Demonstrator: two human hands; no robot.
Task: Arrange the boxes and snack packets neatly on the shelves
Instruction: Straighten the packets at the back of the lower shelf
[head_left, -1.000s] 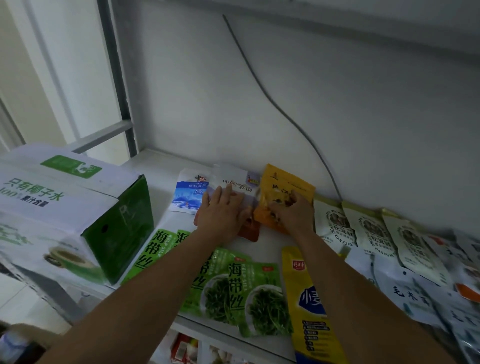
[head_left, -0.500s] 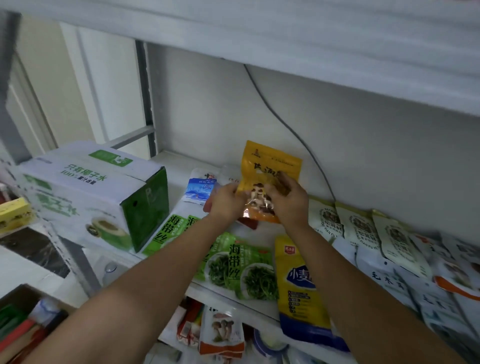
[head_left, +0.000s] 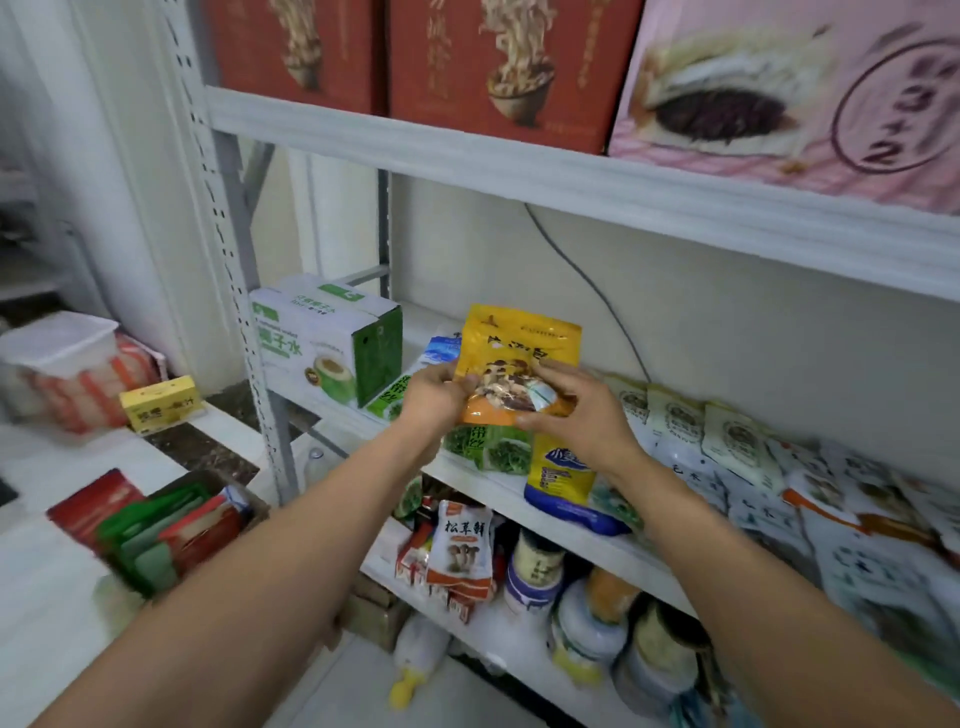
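Observation:
An orange-yellow mushroom snack packet (head_left: 517, 348) is held upright in the air in front of the middle shelf (head_left: 488, 480). My left hand (head_left: 434, 397) grips its lower left edge and my right hand (head_left: 576, 410) grips its lower right side. Beneath it, green seaweed packets (head_left: 491, 449) and a yellow-and-blue packet (head_left: 558, 478) lie flat on the shelf. A white and green coconut-water box (head_left: 324, 345) stands at the shelf's left end. A row of pale packets (head_left: 727, 441) leans along the back on the right.
Red noodle boxes (head_left: 498, 57) and a pink box (head_left: 800, 88) fill the top shelf. The lower shelf holds mushroom packets (head_left: 460, 545) and jars (head_left: 535, 566). On the left are a bin of red and green packets (head_left: 156, 530), a small yellow box (head_left: 158, 410) and a white tub (head_left: 57, 343).
Both hands have lifted the orange packet off the shelf and drawn it toward me. The view has pulled back and tilted up, so the top and lower shelves now show.

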